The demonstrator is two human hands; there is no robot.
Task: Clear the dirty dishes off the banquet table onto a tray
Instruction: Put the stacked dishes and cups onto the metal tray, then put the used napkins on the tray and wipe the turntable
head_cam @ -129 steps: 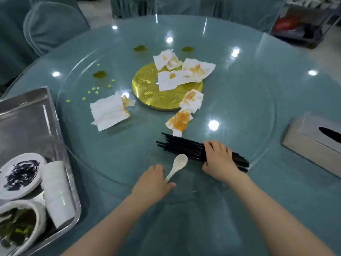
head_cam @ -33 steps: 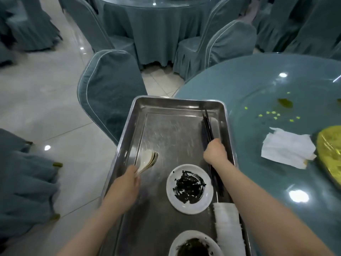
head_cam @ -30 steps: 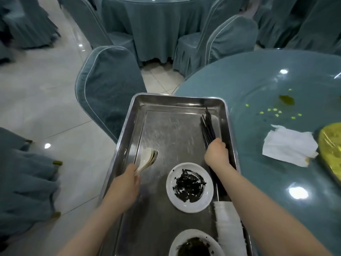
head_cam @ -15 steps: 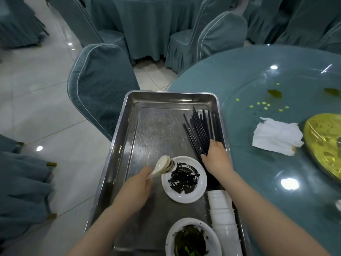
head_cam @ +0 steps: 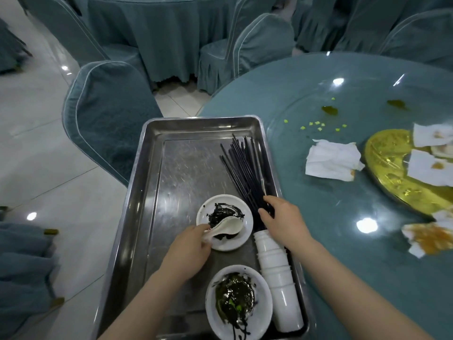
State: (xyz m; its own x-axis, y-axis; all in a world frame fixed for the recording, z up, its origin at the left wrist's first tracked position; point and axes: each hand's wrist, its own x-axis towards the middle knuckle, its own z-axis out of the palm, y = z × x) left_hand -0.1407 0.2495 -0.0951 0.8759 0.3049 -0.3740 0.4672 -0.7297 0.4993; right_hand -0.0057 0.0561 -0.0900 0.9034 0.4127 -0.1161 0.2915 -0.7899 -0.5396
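Tray (head_cam: 157, 192), steel, scratched, sits at the edge of the round counter (head_cam: 318, 241), which has a teal cloth under a glass top with lamp glare.

Left hand (head_cam: 188, 249) pinches the handles of stacked white spoons (head_cam: 226, 225); their bowls lie over a white saucer (head_cam: 235, 241) smeared with black sauce, just ahead of this hand. Nearer the body than the hand: a white bowl (head_cam: 262, 312) with dark green leftovers.

Right hand (head_cam: 282, 222), fingers loosely curled, rests on the near ends of black chopsticks (head_cam: 241, 168), which fan out ahead of it along the tray's right side. Whether it grips them: cannot tell. Just behind and under this wrist lies a stack of white cups (head_cam: 277, 273) on its side.

Right of the right hand, on the counter: a crumpled napkin (head_cam: 331, 160), a gold plate (head_cam: 392, 173) carrying more stained napkins, small green scraps (head_cam: 318, 123) and a sauce spot (head_cam: 329, 110).

Room: pale glossy tile floor (head_cam: 36, 143) left of the left hand; a teal-covered chair (head_cam: 105, 114) ahead of the tray; another draped table (head_cam: 152, 33) and more covered chairs beyond.
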